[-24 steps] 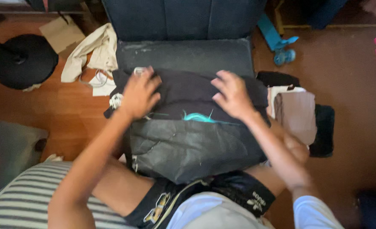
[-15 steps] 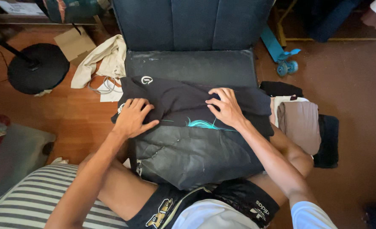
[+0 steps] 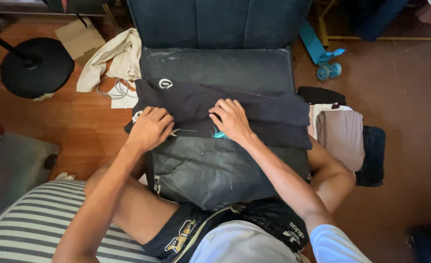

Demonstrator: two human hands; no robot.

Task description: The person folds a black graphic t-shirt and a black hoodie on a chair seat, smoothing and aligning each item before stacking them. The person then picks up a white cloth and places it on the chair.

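**Fold at risk — both hands pressing a dark garment on a worn cushion**

Black cotton garment with a small white emblem and a teal graphic (image 3: 225, 109) lies bunched across a cracked dark leatherette seat cushion (image 3: 215, 168), which rests over the person's lap and runs up to the dark upholstered chair (image 3: 215, 24) ahead. Left hand (image 3: 149, 127) sits on the garment's near-left edge, fingers curled down into the cloth — looks like a loose pinch, though whether fabric is actually gripped I cannot tell. Right hand (image 3: 231, 119) lies flat with fingers spread, palm down on the middle, covering most of the teal graphic; it holds nothing, only presses.

Likely risks, judged from the layout:
- Left end of the garment overhangs the cushion edge above the wood floor (image 3: 79, 126) — any sideways drag could pull it off.
- The cushion surface is cracked and probably slick, so cloth may slide under the flat right hand and the fold skew.
- The fabric is already wrinkled in layers; pressing may set uneven creases.
- The folded stack of beige, white and black clothes (image 3: 342, 136) sits just beside the right elbow — a wide arm sweep could knock it over.
- The beige cloth with a white cable (image 3: 113, 63) lies near the garment's far-left corner and could snag.
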